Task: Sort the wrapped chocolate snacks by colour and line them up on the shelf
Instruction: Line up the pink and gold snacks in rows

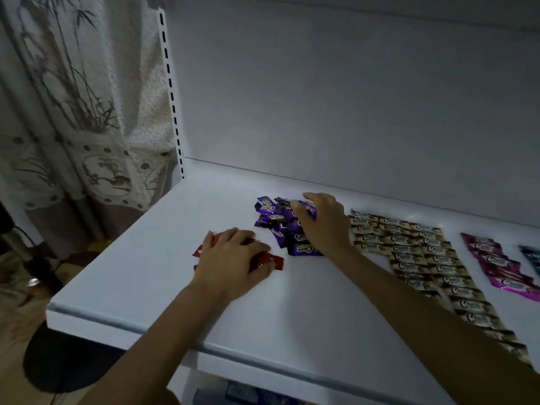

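Grip, left hand (232,260): the fingers are bent over a small heap of red snacks (276,261), with the thumb closed against its near edge; red wrapper ends are seen sticking out on both sides, left of centre in the frame.

Grip, right hand (325,226): the fingers are curled into a loose pile of purple snacks (273,219) at the centre, and one wrapper is pinched between thumb and fingers.

Both heaps are carried by the white shelf (163,258), just beside each other.

Cream snacks (415,249): laid flat in overlapping rows, right of the purple pile.

Magenta snacks (496,264): one overlapping column, further right.

Blue snacks (531,258): cut off at the right edge.

A slotted upright (171,92) and a patterned curtain (73,112) are seen at the upper left.
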Motion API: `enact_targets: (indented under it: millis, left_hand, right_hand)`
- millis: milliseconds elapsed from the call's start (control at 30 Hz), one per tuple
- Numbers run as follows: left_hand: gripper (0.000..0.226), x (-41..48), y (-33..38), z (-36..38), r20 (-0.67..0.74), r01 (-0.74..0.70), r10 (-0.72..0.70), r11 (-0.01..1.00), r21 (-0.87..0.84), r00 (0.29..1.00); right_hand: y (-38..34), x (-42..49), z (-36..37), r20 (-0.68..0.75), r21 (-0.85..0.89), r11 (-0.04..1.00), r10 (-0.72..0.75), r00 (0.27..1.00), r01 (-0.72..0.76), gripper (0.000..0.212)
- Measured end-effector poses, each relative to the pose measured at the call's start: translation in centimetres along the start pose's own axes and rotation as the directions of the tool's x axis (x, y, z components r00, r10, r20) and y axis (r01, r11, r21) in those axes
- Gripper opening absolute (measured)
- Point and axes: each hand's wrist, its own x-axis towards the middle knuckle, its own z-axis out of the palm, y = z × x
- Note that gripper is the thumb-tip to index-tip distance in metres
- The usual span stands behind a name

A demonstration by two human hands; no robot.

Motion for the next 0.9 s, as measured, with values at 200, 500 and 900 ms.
enact_targets:
  millis: [200,500,900]
  left_hand:
    - [0.051,-0.6,-3.8,-1.0,-0.049,0.048,-0.052,0.996,-0.078,0.997]
    - [0.029,-0.5,-5.0,-1.3,-0.090,0.084,-0.090,0.994,-0.064,0.992]
    - [0.093,-0.2,-3.6,-5.1,0.011,-0.023,0.022,0.993,0.113,1.000]
  right_hand:
    - [-1.4,3.6,2.0,0.255,-0.051,0.992,0.121,0.959,-0.111,0.077]
    - [-3.2,2.8,3.4,0.319,-0.119,0.983,0.170,0.932,-0.139,0.044]
    - [-4.1,-2.9,0.3,0.151,0.039,0.994,0.098,0.984,-0.105,0.034]
